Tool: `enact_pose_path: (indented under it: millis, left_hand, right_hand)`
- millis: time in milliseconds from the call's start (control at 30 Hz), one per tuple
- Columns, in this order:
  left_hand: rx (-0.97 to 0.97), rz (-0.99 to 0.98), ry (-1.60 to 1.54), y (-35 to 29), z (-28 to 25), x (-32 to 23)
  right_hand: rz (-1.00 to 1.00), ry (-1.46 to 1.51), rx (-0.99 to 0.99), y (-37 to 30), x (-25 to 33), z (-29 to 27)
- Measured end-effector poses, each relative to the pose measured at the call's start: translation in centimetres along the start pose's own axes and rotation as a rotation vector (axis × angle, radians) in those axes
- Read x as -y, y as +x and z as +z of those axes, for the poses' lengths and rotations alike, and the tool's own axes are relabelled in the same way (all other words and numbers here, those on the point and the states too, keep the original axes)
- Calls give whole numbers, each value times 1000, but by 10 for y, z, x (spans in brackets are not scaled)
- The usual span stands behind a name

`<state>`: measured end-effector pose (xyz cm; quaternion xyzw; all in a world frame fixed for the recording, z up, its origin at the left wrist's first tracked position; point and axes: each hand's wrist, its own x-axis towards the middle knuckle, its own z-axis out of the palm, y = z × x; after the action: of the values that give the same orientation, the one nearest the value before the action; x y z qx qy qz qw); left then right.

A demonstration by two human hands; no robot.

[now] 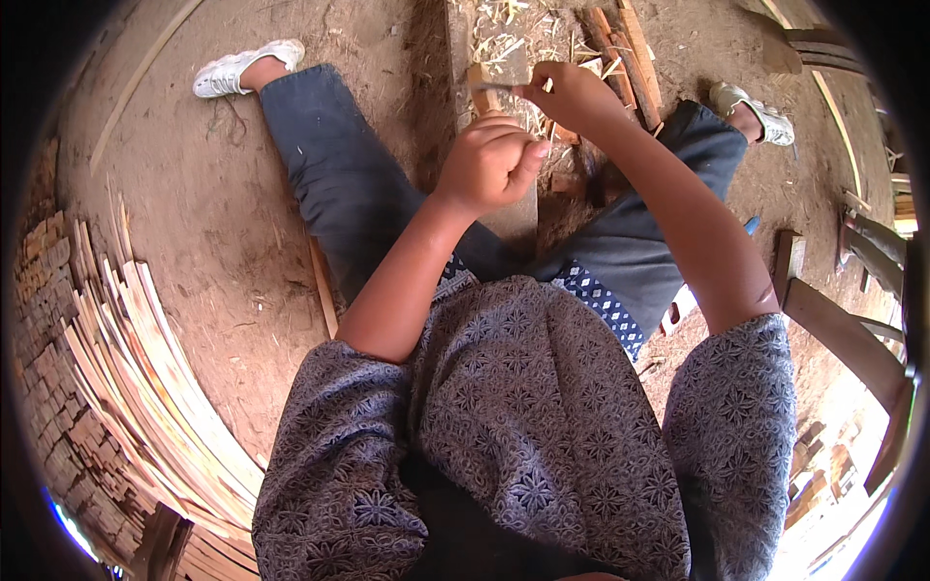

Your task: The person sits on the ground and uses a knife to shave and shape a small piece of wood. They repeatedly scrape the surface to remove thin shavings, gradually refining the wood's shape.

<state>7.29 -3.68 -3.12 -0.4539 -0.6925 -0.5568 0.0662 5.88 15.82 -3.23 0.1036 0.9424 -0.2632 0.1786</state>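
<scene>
My left hand [492, 163] is closed in a fist on a small piece of wood [479, 74], whose pale end sticks out past the knuckles over the plank. My right hand [573, 97] is just beyond it to the right, fingers pinched on a thin grey blade-like tool [502, 87]. This tool lies across the wood piece, touching or very near it; its handle is hidden in the fingers. Below both hands a long wooden plank [513, 223] runs between my legs, with pale curled wood shavings [499, 48] strewn on its far end.
Reddish wood sticks [625, 58] lie right of the plank. Long pale wooden strips [160, 368] are piled at the left, beside stacked wood pieces [58, 368]. A wooden frame [843, 334] stands at the right. Bare earth floor [223, 194] surrounds my spread legs.
</scene>
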Motion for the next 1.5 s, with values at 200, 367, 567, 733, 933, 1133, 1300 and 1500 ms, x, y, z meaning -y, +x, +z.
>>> enact_pose_path:
  millis: [200, 367, 567, 733, 933, 1133, 1300, 1500]
  left_hand:
    - [-49, -21, -23, 2, 1, 0]
    - [20, -24, -37, -5, -1, 0]
    - [48, -28, -43, -3, 3, 3]
    - [20, -22, -23, -6, 6, 7]
    - [-44, -11, -32, -4, 7, 7]
    - [32, -9, 24, -8, 6, 10]
    - [-39, -11, 6, -1, 10, 9]
    - [-117, -37, -43, 4, 2, 3]
  right_hand:
    - [190, -49, 18, 57, 9, 25]
    - [148, -20, 34, 70, 5, 23]
    - [-21, 75, 38, 18, -9, -1]
    - [10, 78, 83, -19, -6, -17]
    - [-62, 0, -43, -18, -5, -11]
    - [-50, -59, 24, -4, 12, -11]
    - [-20, -36, -8, 3, 6, -2]
    - [145, 14, -13, 52, -13, 39]
